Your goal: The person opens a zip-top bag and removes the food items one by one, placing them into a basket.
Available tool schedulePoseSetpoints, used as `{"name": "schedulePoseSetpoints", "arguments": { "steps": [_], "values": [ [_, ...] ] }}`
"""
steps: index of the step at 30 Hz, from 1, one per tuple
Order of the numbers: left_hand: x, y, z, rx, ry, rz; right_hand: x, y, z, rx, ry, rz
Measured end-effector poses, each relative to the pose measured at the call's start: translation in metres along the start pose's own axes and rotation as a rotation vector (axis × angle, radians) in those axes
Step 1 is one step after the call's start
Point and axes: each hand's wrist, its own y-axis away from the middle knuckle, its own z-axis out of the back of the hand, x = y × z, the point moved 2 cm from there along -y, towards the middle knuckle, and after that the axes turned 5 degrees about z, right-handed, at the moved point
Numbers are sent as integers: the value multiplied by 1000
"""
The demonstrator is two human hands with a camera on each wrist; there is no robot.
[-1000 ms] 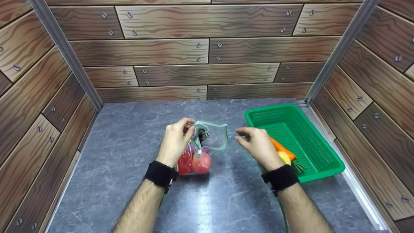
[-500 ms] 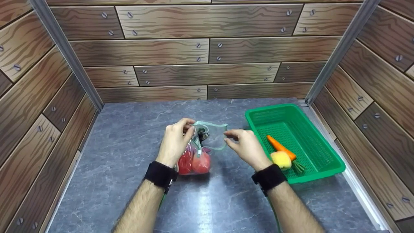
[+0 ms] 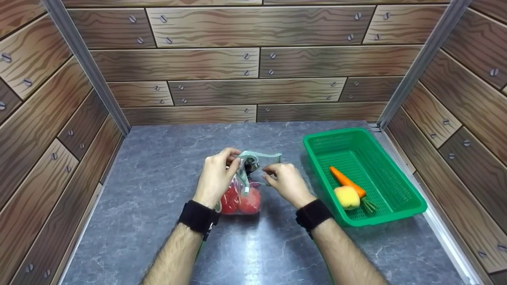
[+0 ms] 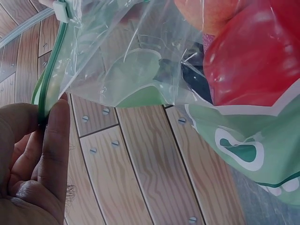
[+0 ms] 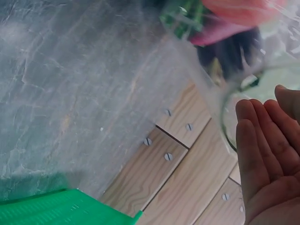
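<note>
A clear zip bag [image 4: 145,65] with green zip edges and green printing stands on the table. Inside it are a glossy red item [image 4: 258,61], a round pinkish fruit [image 3: 250,201] and dark and leafy green pieces. In the left wrist view, my left hand [image 4: 37,159] pinches one end of the zip edge between thumb and fingers. A white slider [image 4: 61,11] sits farther along that edge. My right hand [image 3: 286,180] is at the opposite side of the open bag mouth; its fingers [image 5: 253,150] are extended, thumb apart from them, overlapping the bag's edge.
Right of the bag stands a green basket [image 3: 396,170] holding a carrot [image 3: 342,178] with green stalks and a yellow fruit [image 3: 347,198]. Wood-patterned walls [image 3: 253,63] enclose the grey marbled table [image 3: 166,142] at the back and both sides.
My right hand has moved left from over the basket's near edge to the bag mouth, uncovering the carrot and yellow fruit. My left hand keeps its pinch on the bag.
</note>
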Motion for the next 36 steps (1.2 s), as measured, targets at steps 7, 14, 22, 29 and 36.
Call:
{"name": "schedulePoseSetpoints", "arguments": {
  "steps": [7,14,22,29,36],
  "values": [
    [3,3,0,-4,-22,8,0,-3,-18,18,63,10],
    [6,6,-1,4,-13,21,1,-3,-24,34,74,25],
    [9,9,-2,8,-15,36,2,-6,-32,96,65,38],
    [12,11,-2,15,-9,44,0,-8,-43,94,87,52],
    [17,13,-3,9,-23,57,-6,-8,-51,98,78,42]
  ]
}}
